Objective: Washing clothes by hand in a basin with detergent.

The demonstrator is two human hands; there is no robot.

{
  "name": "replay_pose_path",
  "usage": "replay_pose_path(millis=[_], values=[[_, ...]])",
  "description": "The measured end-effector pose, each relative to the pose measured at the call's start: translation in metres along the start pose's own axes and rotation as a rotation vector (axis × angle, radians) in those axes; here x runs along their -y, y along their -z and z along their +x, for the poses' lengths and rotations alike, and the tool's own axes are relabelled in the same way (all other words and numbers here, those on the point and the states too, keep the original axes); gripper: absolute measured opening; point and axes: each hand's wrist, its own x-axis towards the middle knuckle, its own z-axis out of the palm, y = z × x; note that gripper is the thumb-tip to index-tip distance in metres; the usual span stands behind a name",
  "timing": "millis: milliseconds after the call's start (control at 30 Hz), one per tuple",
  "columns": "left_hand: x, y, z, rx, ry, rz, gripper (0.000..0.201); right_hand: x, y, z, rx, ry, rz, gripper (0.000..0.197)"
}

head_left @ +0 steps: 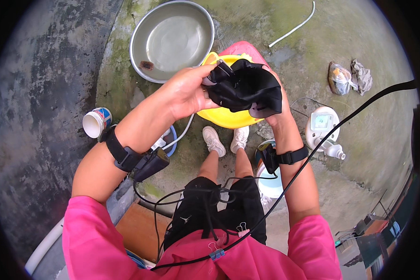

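A person in a pink top holds a black cloth (247,88) between both hands, above a yellow basin (226,119) that stands just beyond the feet. The cloth's long axis runs left to right, bunched, its right end slightly nearer the body. The left hand (189,93) grips the left end, thumb on the near face; the right hand (285,103) meets the right end, mostly hidden by fabric, so its grip cannot be told. A metal basin (177,37) sits far left, nearer the left hand.
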Motion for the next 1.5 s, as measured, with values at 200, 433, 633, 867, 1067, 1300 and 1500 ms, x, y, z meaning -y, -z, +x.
replay_pose_path(millis=[200,433,633,867,1067,1300,1500], values=[[-0.065,-0.035,-0.006,0.080,0.053,0.453,0.024,0.002,0.014,0.012,0.173,-0.005,0.015,0.026],[-0.127,-0.081,-0.011,0.159,-0.342,1.634,0.034,0.010,0.003,0.036,0.300,-0.204,0.485,0.024],[-0.023,-0.018,0.078,0.098,-0.380,0.677,0.035,-0.001,0.035,0.019,-0.087,0.248,0.018,0.029],[0.114,0.059,0.136,0.017,-0.152,-0.186,0.032,-0.050,0.096,0.005,-0.248,-0.047,0.114,0.036],[0.165,0.068,0.145,-0.080,-0.167,-0.320,0.036,-0.073,0.062,0.000,-0.346,0.309,-0.431,0.057],[0.185,0.073,0.135,0.185,-0.396,-0.560,0.038,-0.124,0.014,-0.006,-0.285,0.606,-1.522,0.049],[0.159,0.041,0.108,0.061,-0.304,-0.522,0.037,-0.084,0.056,0.057,-0.689,0.670,-1.259,0.044]])
